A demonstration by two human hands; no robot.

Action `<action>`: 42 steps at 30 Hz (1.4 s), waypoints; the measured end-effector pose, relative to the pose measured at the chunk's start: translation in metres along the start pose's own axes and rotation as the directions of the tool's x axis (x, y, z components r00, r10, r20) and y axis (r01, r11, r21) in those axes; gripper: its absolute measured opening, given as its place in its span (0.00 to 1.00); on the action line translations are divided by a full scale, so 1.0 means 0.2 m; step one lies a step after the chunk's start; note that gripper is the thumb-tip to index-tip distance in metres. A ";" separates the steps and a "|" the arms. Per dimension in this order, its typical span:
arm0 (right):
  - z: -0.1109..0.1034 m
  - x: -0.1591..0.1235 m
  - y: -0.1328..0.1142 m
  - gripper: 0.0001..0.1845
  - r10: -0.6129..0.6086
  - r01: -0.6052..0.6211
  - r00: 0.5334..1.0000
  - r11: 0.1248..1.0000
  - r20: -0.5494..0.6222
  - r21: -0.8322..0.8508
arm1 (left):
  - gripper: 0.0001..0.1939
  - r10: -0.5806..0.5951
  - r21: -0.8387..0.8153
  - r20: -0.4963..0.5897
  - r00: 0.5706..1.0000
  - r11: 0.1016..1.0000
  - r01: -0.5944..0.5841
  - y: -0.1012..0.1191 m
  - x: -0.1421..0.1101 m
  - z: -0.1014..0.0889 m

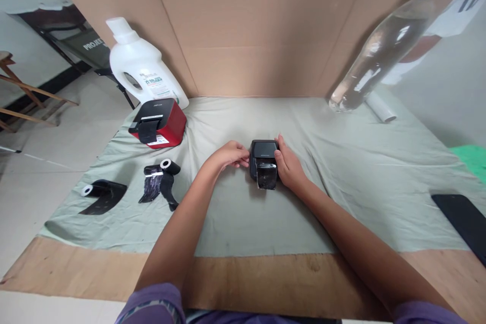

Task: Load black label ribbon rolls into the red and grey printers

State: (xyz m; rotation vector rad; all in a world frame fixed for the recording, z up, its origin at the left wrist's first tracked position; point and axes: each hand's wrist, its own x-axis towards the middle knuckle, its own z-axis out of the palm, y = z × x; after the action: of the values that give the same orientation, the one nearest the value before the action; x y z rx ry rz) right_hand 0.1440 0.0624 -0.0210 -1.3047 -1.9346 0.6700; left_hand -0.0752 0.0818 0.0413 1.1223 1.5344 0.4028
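Observation:
A small black label printer (264, 150) stands on the cloth in front of me, with a shiny black strip (267, 174) hanging from its front slot. My right hand (289, 164) is closed along the printer's right side, its thumb near the top edge. On the opposite side, my left hand (232, 155) has its fingers bent, and the fingertips meet the printer's left side. What lies under those fingertips is hidden.
To the left are a red and black printer (175, 124), a white detergent bottle (142, 68) and black film rolls (172, 167). A water-filled bottle (379, 53) leans at back right beside a white tube (380, 106). A black phone (461, 217) lies at the right edge.

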 end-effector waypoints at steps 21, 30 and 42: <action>0.00 0.00 -0.01 0.43 0.023 -0.023 1.000 1.000 0.009 0.013 | 0.10 0.122 -0.015 -0.108 0.987 0.992 -0.125 -0.01 0.00 -0.01; 0.00 0.01 -0.01 0.42 0.012 -0.012 1.000 0.999 -0.005 0.034 | 0.35 0.379 -0.222 0.004 0.925 0.903 -0.369 -0.05 0.07 0.03; 0.00 -0.01 -0.05 0.38 0.027 -0.027 0.997 1.000 -0.074 0.000 | 0.34 0.384 -0.197 -0.087 0.919 0.898 -0.394 -0.04 0.09 0.08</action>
State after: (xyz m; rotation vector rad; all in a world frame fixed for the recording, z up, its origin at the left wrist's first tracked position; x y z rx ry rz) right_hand 0.1388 0.0579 -0.0143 -1.3400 -1.8611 0.6260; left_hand -0.0626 0.0869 0.0204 1.2567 1.2650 0.8507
